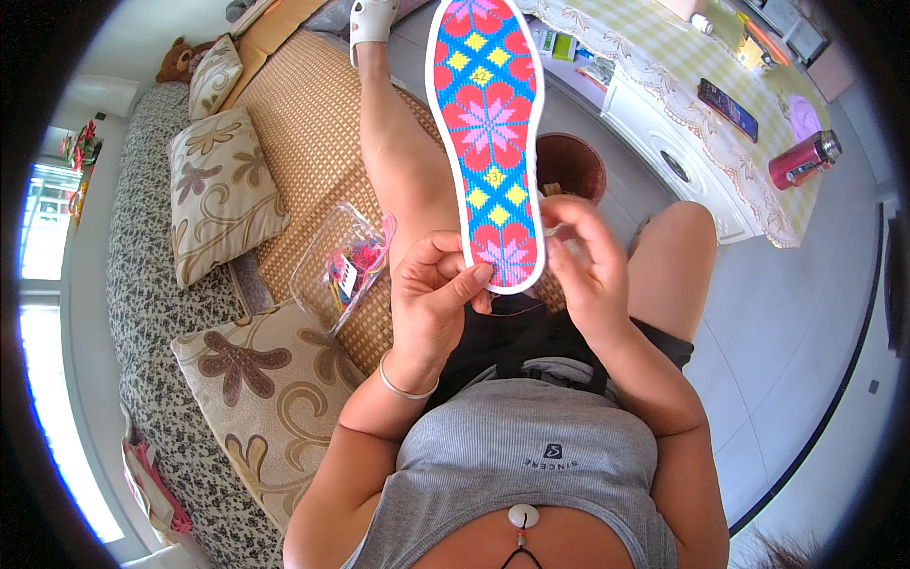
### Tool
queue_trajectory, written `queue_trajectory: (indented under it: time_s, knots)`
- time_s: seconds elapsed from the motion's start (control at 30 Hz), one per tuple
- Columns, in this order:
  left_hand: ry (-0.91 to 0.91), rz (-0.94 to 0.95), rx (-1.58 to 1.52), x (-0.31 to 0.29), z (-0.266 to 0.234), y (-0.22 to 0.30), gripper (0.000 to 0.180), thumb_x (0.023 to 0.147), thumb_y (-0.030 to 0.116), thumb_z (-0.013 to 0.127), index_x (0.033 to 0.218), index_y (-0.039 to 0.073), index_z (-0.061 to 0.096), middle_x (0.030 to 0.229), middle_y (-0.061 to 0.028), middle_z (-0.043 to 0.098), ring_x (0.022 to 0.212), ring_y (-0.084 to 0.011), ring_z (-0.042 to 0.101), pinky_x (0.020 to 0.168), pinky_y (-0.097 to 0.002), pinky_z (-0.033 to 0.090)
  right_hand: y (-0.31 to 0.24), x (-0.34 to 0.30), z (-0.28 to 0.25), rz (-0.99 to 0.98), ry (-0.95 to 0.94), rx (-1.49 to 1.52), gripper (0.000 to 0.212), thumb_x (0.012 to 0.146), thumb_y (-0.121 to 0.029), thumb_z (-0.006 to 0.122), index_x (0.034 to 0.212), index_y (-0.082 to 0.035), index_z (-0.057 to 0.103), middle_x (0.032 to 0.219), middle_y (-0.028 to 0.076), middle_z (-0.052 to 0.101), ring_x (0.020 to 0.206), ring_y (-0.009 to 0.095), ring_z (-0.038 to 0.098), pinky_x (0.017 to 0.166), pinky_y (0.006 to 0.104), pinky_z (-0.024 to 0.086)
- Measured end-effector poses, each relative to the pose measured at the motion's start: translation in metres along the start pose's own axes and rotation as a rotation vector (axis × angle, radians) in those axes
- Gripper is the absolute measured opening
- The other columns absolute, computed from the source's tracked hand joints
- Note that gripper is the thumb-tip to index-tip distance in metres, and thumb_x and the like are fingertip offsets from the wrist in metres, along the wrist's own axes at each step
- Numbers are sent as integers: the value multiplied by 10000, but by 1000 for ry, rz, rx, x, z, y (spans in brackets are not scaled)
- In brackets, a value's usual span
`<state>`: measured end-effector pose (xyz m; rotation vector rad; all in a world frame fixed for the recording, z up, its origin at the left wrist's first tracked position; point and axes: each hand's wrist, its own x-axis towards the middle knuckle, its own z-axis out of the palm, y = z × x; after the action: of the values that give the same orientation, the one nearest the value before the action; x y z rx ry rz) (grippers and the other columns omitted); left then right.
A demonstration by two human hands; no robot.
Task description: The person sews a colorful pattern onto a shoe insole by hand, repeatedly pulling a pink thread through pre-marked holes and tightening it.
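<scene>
One embroidered insole (pixel 488 133) stands upright in front of me, its heel pinched in my left hand (pixel 431 303), fingers closed on it. My right hand (pixel 583 270) curls at its right edge; I cannot tell what it grips. Three cushions (pixel 223 190) line the sofa; one clear bag (pixel 346 266) lies beside my leg.

— What do you see of the wearer from your feed?

— I see a grey ribbed tank top (pixel 531 455) with a small dark logo on the chest, black shorts (pixel 531 332), both arms bare.

— Any jewellery?

— A thin silver bangle (pixel 406 387) rings the left wrist. A pale oval pendant (pixel 522 516) hangs on a dark cord. A white sandal (pixel 371 19) covers the left foot.
</scene>
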<state>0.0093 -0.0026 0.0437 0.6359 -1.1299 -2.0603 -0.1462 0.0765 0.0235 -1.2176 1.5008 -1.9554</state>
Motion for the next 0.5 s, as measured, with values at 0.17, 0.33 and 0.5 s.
queue_trajectory:
  time_s: [0.17,0.33,0.5]
  knots:
    - [51,94,170,-5,7,-4,176,836,-71,606,991,-26,535,816,-81,656,628,-91,583,565,-199,471,-23,6,1,-508,-118,-569,207,723,-68,655,929,-95,654,1069,116,593,973,292,547,823,376,432]
    - [58,331,585,7,-4,-11,163,841,-68,589,983,-13,530,826,-36,613,720,-61,565,622,-177,434,-46,0,-1,-137,-111,181,201,817,-89,622,1012,-72,576,1039,119,608,962,252,568,835,373,464]
    - [368,560,917,25,-58,2,173,824,-85,602,977,-24,548,826,-25,597,722,-55,548,623,-186,420,-61,11,-114,86,327,949,309,857,-68,568,1154,-29,494,856,49,527,768,150,493,775,351,458]
